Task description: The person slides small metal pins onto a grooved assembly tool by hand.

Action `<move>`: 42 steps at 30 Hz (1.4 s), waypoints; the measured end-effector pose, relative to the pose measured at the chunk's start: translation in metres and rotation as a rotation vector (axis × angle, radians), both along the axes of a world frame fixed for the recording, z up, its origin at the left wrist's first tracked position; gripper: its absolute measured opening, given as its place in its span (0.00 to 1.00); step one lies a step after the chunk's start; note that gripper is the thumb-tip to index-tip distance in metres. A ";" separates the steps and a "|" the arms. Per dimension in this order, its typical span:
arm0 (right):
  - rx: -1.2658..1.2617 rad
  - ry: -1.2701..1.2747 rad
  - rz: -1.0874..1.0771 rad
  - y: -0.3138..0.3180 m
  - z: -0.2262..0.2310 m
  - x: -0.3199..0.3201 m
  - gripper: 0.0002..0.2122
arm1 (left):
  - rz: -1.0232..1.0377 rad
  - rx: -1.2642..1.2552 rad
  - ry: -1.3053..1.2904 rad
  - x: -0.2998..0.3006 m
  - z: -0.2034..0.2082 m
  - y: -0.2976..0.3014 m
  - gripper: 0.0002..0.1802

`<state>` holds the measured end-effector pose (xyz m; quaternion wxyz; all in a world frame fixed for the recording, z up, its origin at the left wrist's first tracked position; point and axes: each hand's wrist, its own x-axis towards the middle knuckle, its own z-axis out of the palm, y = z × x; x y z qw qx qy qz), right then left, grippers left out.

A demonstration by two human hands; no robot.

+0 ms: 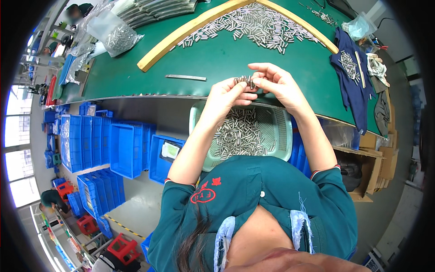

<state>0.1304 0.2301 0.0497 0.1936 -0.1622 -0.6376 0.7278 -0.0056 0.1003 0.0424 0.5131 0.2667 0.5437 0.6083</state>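
Left hand (224,94) holds a row of metal pins (245,81) at the green table (131,86) edge, right hand (280,86) touching them (grip indeterminable). Wooden bars (192,31) border a pin pile (258,25); blue bins (124,145) occupy grey floor (141,199).

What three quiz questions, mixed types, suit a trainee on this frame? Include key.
1. What is at the fingertips of the left hand and right hand?
a) a plastic bag
b) short metal pieces
c) a wooden bar

2. True or false: the pale green basket contains loose metal cylinders.

3. Fill in: on the green table, the large metal pile lies between two angled bars made of ____.

Key: 1 b; 2 true; 3 wood.
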 end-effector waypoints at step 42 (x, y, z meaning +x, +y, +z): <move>0.156 -0.065 0.034 -0.021 0.000 0.011 0.15 | -0.027 0.013 0.035 0.004 0.009 -0.021 0.16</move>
